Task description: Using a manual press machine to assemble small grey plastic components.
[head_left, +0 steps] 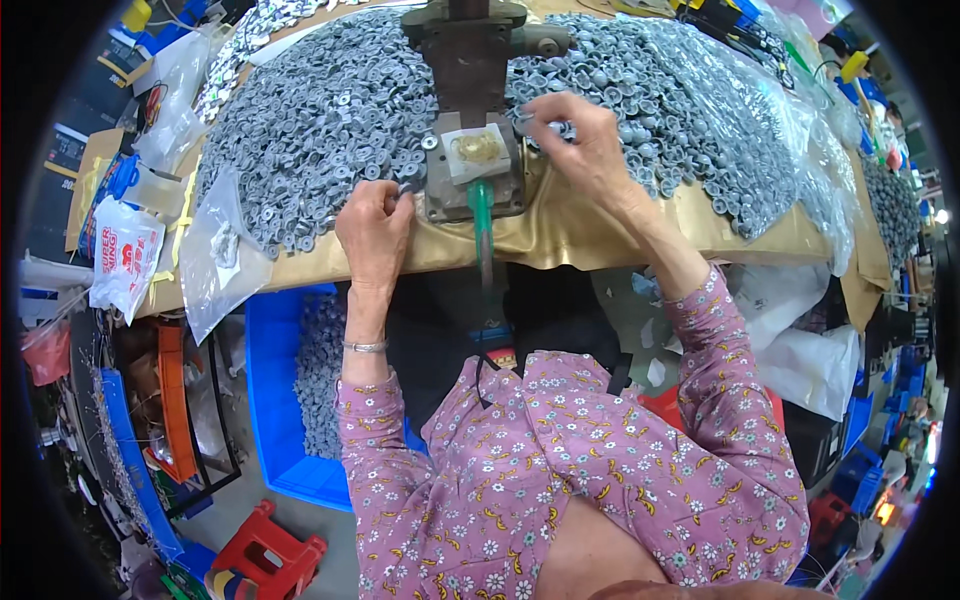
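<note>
1. Hands are well apart, one either side of a dark metal press that stands at the middle of the table.
2. Left hand is just left of the press base, at the near edge of a big heap of small grey round parts. Fingers curled, thumb close to them, a dark grey bit right at the tips. Can't tell if it's actually pinched.
3. Right hand is up over the near side of the other heap, grey cup-shaped pieces, just right of the press. Thumb and fingers bend toward each other, but the tips are blurry, so can't tell what they're closed on, if anything.
4. Press base has a pale stained square pad on top, and a green handle pokes out toward the person.
5. Gold-brown sheeting covers the table's front edge; a clear plastic bag hangs over it on the left.
6. Down below left there's a blue bin with more grey bits inside, plus a red stool on the floor.
</note>
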A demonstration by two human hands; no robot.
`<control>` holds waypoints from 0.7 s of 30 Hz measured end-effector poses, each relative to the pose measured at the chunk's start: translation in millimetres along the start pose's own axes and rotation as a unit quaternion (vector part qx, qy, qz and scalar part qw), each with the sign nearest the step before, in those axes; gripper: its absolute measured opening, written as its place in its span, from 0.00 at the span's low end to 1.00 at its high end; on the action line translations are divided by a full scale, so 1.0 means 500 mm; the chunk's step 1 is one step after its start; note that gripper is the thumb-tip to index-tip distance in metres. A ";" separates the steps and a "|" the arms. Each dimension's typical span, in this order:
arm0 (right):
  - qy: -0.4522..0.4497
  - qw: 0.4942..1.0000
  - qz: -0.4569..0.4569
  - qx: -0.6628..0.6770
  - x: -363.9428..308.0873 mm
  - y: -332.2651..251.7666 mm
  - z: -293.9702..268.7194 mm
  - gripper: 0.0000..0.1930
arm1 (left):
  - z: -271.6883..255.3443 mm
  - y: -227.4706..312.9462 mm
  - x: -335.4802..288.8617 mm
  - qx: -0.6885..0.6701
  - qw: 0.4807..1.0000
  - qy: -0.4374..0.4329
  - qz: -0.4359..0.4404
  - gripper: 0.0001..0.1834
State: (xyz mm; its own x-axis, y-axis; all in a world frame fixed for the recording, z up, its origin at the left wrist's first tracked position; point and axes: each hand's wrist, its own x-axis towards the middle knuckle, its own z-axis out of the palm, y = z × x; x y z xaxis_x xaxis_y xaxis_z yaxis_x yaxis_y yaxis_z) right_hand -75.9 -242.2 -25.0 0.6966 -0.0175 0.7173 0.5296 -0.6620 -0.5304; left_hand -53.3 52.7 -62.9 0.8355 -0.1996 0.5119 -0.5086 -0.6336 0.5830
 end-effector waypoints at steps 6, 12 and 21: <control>-0.015 0.991 0.103 0.088 -0.013 -0.043 0.060 0.10 | -0.018 0.009 0.000 0.060 0.997 -0.002 0.041 0.07; -0.054 0.987 0.117 0.099 0.004 -0.037 0.083 0.11 | -0.065 0.026 -0.013 0.187 0.973 -0.074 0.114 0.14; -0.008 0.998 -0.061 0.001 -0.002 -0.026 0.080 0.07 | -0.075 0.010 -0.023 0.063 0.994 -0.086 0.005 0.12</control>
State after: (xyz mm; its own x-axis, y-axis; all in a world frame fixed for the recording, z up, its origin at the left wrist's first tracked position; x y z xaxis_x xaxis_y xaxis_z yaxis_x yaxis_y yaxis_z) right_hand -64.3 -203.6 -36.8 0.6337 0.0750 0.7699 0.6127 -0.6562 -0.4404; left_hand -73.3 80.0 -42.2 0.8594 -0.3246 0.3951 -0.4959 -0.7172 0.4895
